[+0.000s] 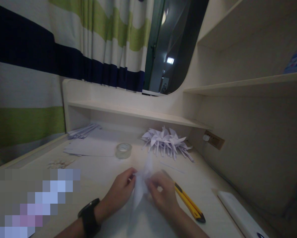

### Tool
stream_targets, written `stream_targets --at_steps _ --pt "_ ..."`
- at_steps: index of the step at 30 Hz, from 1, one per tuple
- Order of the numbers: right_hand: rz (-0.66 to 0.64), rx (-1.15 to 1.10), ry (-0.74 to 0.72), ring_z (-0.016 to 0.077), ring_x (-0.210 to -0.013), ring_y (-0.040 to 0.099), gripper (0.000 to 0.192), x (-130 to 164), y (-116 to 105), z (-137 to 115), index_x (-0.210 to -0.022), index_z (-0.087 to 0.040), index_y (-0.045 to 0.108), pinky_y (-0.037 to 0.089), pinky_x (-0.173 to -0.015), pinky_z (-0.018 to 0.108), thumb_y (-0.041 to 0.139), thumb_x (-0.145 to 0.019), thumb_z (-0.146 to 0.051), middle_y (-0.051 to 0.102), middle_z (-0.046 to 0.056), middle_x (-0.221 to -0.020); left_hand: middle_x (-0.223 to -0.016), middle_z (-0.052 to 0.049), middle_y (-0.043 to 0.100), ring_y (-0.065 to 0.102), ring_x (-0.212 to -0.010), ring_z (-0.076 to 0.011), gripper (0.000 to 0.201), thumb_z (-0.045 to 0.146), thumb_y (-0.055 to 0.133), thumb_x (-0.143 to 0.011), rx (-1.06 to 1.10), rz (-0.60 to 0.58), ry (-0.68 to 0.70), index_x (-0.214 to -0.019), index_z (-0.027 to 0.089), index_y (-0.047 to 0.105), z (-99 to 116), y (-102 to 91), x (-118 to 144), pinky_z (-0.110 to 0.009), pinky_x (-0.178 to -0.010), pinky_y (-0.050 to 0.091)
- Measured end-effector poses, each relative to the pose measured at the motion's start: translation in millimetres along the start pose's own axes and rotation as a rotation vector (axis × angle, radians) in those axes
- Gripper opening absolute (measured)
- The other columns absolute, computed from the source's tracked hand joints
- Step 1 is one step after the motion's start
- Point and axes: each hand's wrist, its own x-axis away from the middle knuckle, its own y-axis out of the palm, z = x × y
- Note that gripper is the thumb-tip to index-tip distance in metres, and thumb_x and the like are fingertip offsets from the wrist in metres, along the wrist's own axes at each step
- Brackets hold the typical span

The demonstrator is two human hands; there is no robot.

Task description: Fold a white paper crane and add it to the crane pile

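Between my two hands is a white paper pinwheel (139,190), its blades blurred by motion. My left hand (123,185) pinches its left side with thumb and forefinger; a black watch sits on that wrist. On the other side, the fingers of my right hand (163,191) are closed on the paper near its middle, and their tips are smeared. A yellow and black utility knife (190,202) lies just right of my right hand. Farther back, a roll of clear tape (123,151) rests on the desk.
Several finished paper pinwheels (164,140) are heaped at the back right. White paper sheets (93,142) and rolled paper sticks (85,130) lie at the back left. Small scraps (60,163) are at the left. A white flat device (237,211) lies at the right, near a wall socket (214,140).
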Motion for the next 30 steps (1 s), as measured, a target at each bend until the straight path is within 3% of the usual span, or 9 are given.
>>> stream_targets --at_steps 10,17,20,26,30 --pt "-0.092 0.17 -0.164 0.0145 -0.065 0.054 0.013 6 1 6 -0.079 -0.017 0.059 0.042 -0.058 0.024 0.051 -0.089 -0.014 0.058 0.004 -0.071 -0.074 -0.003 0.067 0.06 -0.073 -0.0205 0.023 0.03 0.045 -0.084 -0.024 -0.077 -0.028 -0.074 0.019 0.062 -7 4.5 -1 -0.03 -0.072 0.048" --pt "-0.082 0.186 -0.156 0.0155 -0.065 0.055 0.013 9 3 6 -0.082 -0.017 0.06 0.041 -0.058 0.026 0.05 -0.089 -0.014 0.06 0.006 -0.073 -0.075 -0.004 0.067 0.058 -0.075 -0.0204 0.029 0.034 0.043 -0.088 0.169 -0.185 -0.074 -0.083 0.017 0.066 -10 10.2 -1 -0.03 -0.075 0.047" --pt "-0.088 0.182 -0.16 0.0157 -0.065 0.056 0.012 10 3 5 -0.083 -0.017 0.06 0.042 -0.058 0.026 0.05 -0.09 -0.015 0.06 0.006 -0.073 -0.076 -0.004 0.067 0.056 -0.076 -0.0203 0.029 0.037 0.046 -0.088 0.259 -0.178 -0.059 -0.086 0.017 0.067 -10 15.3 -1 -0.03 -0.077 0.046" --pt "-0.079 0.166 -0.203 0.0159 -0.067 0.057 0.01 9 0 2 -0.093 -0.017 0.061 0.044 -0.058 0.026 0.055 -0.087 -0.013 0.062 0.006 -0.079 -0.059 0.0 0.057 0.047 -0.054 -0.0136 0.035 0.048 0.055 -0.081 0.533 -0.247 -0.311 -0.084 0.015 0.067 5 11.2 2 -0.026 -0.057 0.04" --pt "-0.047 0.177 -0.307 0.0167 -0.071 0.06 0.017 8 -1 2 -0.1 -0.018 0.061 0.046 -0.059 0.026 0.055 -0.086 -0.01 0.064 0.007 -0.083 -0.058 0.002 0.052 0.042 -0.051 -0.0102 0.032 0.046 0.061 -0.08 0.651 -0.323 -0.33 -0.077 0.014 0.065 9 3.3 6 -0.022 -0.051 0.035"
